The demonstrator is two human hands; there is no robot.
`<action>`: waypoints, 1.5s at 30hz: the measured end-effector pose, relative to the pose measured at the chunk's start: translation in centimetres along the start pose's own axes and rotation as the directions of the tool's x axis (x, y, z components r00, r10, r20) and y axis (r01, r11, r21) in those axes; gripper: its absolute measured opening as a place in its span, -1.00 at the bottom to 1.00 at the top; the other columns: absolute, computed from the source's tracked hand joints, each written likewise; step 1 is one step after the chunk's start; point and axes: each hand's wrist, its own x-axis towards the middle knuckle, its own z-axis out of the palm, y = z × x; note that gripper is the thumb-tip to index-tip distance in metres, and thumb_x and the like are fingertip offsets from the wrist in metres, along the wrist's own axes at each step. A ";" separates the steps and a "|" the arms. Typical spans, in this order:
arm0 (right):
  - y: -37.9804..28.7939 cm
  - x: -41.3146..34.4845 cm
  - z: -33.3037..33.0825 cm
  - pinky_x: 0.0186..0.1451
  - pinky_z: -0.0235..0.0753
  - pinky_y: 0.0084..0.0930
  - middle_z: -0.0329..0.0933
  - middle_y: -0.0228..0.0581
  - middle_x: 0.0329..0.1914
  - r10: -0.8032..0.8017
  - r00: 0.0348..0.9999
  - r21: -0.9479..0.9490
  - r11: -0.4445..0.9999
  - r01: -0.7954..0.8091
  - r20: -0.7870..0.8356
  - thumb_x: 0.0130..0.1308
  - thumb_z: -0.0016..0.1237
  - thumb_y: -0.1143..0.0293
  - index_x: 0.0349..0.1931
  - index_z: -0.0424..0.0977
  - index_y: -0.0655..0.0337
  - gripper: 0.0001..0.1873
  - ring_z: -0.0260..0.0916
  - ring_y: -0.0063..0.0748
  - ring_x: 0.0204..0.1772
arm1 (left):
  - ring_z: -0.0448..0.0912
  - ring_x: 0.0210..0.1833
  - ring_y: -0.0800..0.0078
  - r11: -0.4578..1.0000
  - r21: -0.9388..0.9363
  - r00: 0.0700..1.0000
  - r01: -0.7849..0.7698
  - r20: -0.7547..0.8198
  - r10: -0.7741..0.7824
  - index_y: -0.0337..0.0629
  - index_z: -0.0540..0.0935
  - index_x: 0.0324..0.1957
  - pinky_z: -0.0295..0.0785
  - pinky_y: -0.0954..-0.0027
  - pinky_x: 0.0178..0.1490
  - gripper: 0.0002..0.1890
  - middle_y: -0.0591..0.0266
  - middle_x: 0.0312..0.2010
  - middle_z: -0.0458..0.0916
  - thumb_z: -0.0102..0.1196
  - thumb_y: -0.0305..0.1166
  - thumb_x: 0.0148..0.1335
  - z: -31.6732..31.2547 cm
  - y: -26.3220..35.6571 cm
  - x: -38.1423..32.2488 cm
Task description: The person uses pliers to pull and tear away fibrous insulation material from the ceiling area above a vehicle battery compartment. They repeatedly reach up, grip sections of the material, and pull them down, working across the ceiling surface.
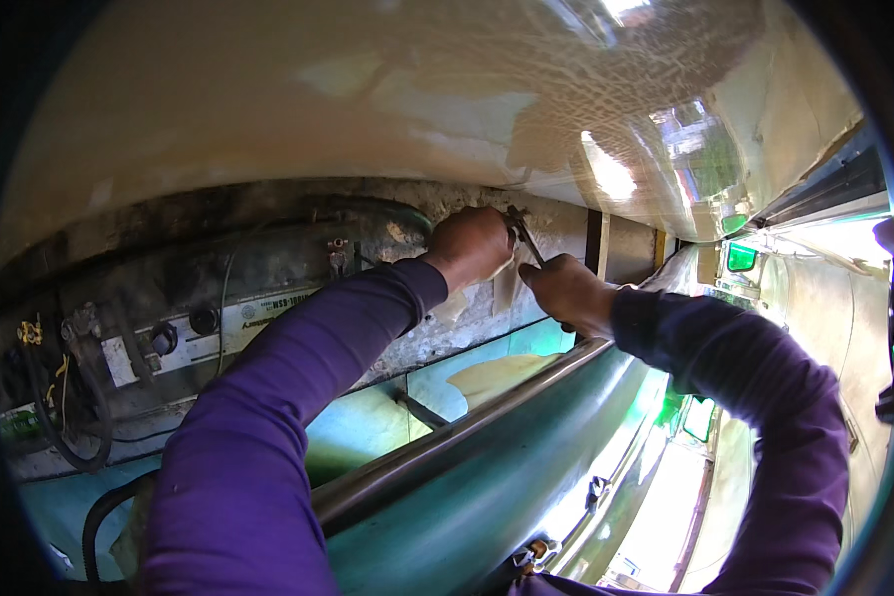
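Note:
My right hand (572, 295) is closed around the lower end of a metal wrench (533, 247), which slants up and to the left. Beside the wrench's upper end, my left hand (471, 244) is curled with its back toward me. Its fingers are mostly hidden, so whether it grips anything does not show. A small dark metal fitting (516, 216) lies where the wrench head and left fingers meet. Behind both hands is a worn, pale metal surface (484, 305). Left of my left hand runs a thick black cable or hose (372, 205).
A large battery with a label (257, 316) sits in the recess at left, near a terminal clamp (337, 249) and looped black cables (93, 454). A glossy curved panel (343, 97) hangs overhead. A green body panel with a rounded edge (454, 439) crosses below my arms.

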 end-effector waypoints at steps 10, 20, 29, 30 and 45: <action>-0.8 -3.2 -5.6 -0.35 0.79 -0.01 0.64 0.10 -0.30 0.285 0.761 0.066 0.917 -0.394 0.582 0.58 -0.27 0.30 0.02 0.28 0.33 -0.75 0.72 0.12 -0.29 | 0.75 -0.25 -0.05 0.962 0.206 0.981 -0.179 0.115 0.158 -0.22 0.70 -0.18 0.63 -0.03 -0.15 -0.71 -0.10 -0.38 0.74 0.12 -0.20 0.29 3.9 0.5 -2.9; 4.9 -0.8 -6.8 -0.05 0.58 -0.05 0.56 0.13 -0.30 -0.876 0.365 -0.548 0.146 0.824 0.316 0.39 -0.08 0.40 -0.31 0.47 0.47 -0.77 0.58 0.18 -0.19 | 0.64 -0.03 -0.24 0.980 -0.155 0.991 -0.123 0.024 0.128 -0.24 0.25 0.29 0.54 0.03 0.03 -0.40 -0.31 -0.07 0.64 0.03 -0.01 0.45 2.2 -0.3 -3.3; 2.3 -1.4 -5.1 -0.17 0.52 0.02 0.55 0.16 -0.35 -0.769 0.639 -0.654 0.489 0.577 -0.011 0.40 -0.07 0.38 -0.26 0.52 0.35 -0.80 0.53 0.23 -0.24 | 0.58 -0.15 0.19 0.725 -0.632 0.959 -0.274 -0.238 0.155 -0.23 0.45 0.10 0.48 0.24 0.05 -0.70 0.03 -0.17 0.60 0.04 -0.24 0.51 2.2 -1.5 -3.4; 2.3 -1.6 -5.4 -0.14 0.52 0.00 0.55 0.15 -0.34 -0.764 0.645 -0.666 0.486 0.566 -0.010 0.40 -0.07 0.39 -0.26 0.53 0.35 -0.81 0.53 0.22 -0.22 | 0.60 -0.13 0.21 0.733 -0.626 0.960 -0.267 -0.237 0.148 -0.24 0.48 0.09 0.49 0.24 0.04 -0.70 0.03 -0.17 0.62 0.07 -0.25 0.50 2.1 -1.5 -3.4; 22.1 -8.7 1.1 0.50 0.22 -0.13 0.31 0.20 0.37 -0.445 0.624 -0.149 0.871 0.468 -0.643 0.62 -0.31 0.35 0.25 0.40 0.44 -0.60 0.26 0.19 0.44 | 0.61 -0.07 0.56 0.761 -0.617 0.902 -0.200 -0.419 -0.102 -0.26 0.62 0.06 0.51 0.45 0.08 -0.70 0.26 -0.14 0.71 0.28 -0.33 0.38 -0.8 -0.7 -3.7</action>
